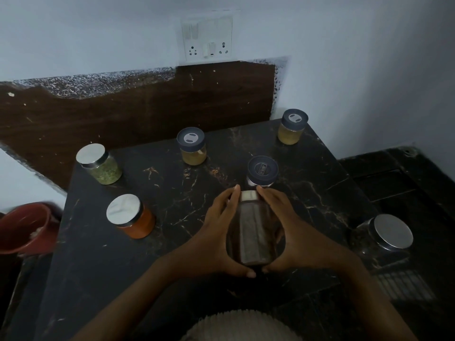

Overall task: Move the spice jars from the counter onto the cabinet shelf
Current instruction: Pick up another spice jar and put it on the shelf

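Both palms wrap the dark jar (251,232). The left hand (211,239) and the right hand (295,235) curl round its sides, with thumbs meeting under the base and fingertips up by the steel lid. It tilts with the lid away from the person and seems lifted just off the table (147,267), though the dim light leaves that uncertain.

It is probably glass: stiff, smooth, breakable if dropped, and fairly heavy, being nearly full of brown powder. Holding it by the body is safer than by the lid.

Just beyond the fingertips stands a blue-lidded jar (262,171), its contents hidden. Farther beyond are a near yellow jar (192,150) and a far yellow jar (290,131). Left of the left hand sit an orange jar (134,221) and a green jar (102,167). Right of the right hand is a steel-lidded jar (389,233), its fill unclear.
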Demonstrator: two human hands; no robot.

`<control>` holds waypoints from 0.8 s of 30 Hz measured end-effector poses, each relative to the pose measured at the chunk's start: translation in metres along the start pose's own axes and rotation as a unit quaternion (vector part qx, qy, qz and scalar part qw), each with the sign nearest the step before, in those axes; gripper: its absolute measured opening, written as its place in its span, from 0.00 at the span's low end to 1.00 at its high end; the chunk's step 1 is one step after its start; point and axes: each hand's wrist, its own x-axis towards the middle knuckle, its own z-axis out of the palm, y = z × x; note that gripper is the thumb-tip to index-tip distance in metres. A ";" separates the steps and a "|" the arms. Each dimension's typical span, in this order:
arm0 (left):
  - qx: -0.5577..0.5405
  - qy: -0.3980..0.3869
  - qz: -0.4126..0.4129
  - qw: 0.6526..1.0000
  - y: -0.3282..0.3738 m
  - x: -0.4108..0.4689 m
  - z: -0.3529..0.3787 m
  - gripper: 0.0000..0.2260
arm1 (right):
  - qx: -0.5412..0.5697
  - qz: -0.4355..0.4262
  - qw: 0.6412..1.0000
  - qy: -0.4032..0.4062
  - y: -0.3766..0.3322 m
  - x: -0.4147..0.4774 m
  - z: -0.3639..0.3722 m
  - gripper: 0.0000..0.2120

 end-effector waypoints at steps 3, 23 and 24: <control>-0.011 0.024 0.001 1.000 0.002 -0.001 -0.001 0.57 | 0.028 -0.009 1.000 0.007 0.000 -0.003 -0.001 0.62; -0.120 0.038 0.008 0.992 0.011 -0.018 -0.007 0.57 | 0.168 -0.005 0.985 -0.035 -0.007 -0.013 0.000 0.64; -0.127 0.032 0.006 0.991 0.012 -0.018 -0.007 0.58 | 0.170 -0.004 0.985 -0.031 -0.006 -0.013 0.000 0.63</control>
